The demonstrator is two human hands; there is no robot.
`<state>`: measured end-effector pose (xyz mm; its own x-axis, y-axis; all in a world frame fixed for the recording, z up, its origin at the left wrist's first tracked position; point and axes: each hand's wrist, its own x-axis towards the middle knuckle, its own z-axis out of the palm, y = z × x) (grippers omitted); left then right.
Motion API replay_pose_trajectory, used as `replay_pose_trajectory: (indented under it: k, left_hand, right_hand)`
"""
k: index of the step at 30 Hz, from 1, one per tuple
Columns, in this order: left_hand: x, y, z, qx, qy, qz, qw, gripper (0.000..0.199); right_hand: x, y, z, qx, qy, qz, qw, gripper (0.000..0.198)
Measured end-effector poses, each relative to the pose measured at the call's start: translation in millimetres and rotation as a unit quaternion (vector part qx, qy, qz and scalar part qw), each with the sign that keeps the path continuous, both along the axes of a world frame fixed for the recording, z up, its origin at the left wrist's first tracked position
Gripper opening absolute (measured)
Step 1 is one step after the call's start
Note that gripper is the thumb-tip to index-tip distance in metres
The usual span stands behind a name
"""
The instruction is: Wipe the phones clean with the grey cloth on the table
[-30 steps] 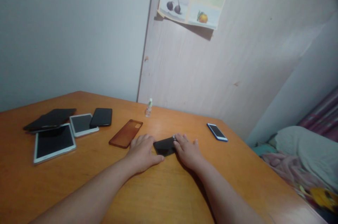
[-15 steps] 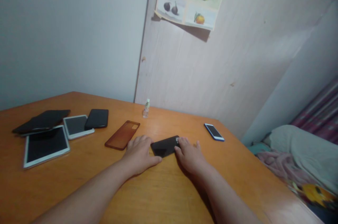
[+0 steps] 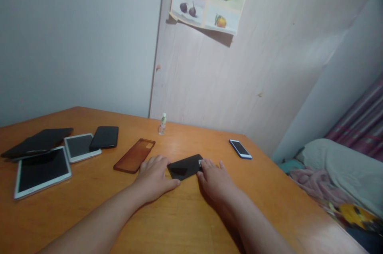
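Observation:
A dark, glossy phone (image 3: 184,167) lies flat on the wooden table, its camera end to the right. My left hand (image 3: 154,176) rests at the phone's left end, its thumb stretched along the near corner and its fingers lying apart from the thumb. At the other end, my right hand (image 3: 216,178) touches the camera corner with its fingertips, with one outer finger raised. Part of that corner is hidden under the fingers. Just beyond my left hand lies a brown phone case (image 3: 134,155) with a camera cut-out.
Left on the table (image 3: 179,222) are a white-framed tablet (image 3: 43,172), a smaller white tablet (image 3: 80,147), a black tablet-like device (image 3: 104,137) and a dark folder-like cover (image 3: 37,142). A small bottle (image 3: 162,124) stands at the back. A blue-edged phone (image 3: 240,149) lies right.
The view has shifted slightly, moving the things a little left in the picture. Both hands stay at the dark phone's ends, which lies in the same place.

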<state>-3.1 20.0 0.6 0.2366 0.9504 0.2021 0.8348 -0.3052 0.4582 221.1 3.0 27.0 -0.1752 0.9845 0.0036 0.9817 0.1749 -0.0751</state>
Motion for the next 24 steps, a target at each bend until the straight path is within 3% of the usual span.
replay_pose_trajectory:
  k: [2, 6, 8, 10, 13, 15, 21, 24]
  left_hand:
    - [0, 0, -1.3, 0.004, 0.0, 0.0, 1.0, 0.054]
    - [1, -1, -1.5, -0.001, 0.003, 0.004, 1.0, 0.054]
    - [1, -2, -0.9, -0.001, 0.007, 0.006, 1.0, 0.054]
    - [1, -1, -0.5, -0.001, 0.01, 0.006, 1.0, 0.055]
    - [0, 0, -1.2, 0.0, 0.011, 0.003, 1.0, 0.057]
    - [0, 0, -1.7, 0.001, 0.01, 0.001, 1.0, 0.057]
    - [3, -4, 2.5, -0.006, 0.016, 0.005, 1.0, 0.053]
    - [4, -6, 5.8, -0.011, 0.022, 0.006, 1.0, 0.055]
  right_hand:
    - [-3, -2, -2, 0.003, -0.004, 0.014, 1.0, 0.058]
    - [-21, -24, 2, -0.021, 0.034, 0.15, 0.988, 0.058]
    - [-23, -29, 5, -0.039, 0.048, 0.182, 0.981, 0.056]
    - [-17, -24, 7, -0.041, 0.036, 0.145, 0.988, 0.055]
    - [-4, -9, 5, -0.015, -0.001, 0.033, 0.999, 0.052]
    - [-2, -6, 4, 0.002, -0.012, 0.008, 1.0, 0.05]
    - [-18, -24, 6, -0.03, 0.064, 0.176, 0.982, 0.051]
    - [-11, -17, 4, -0.029, 0.055, 0.143, 0.988, 0.05]
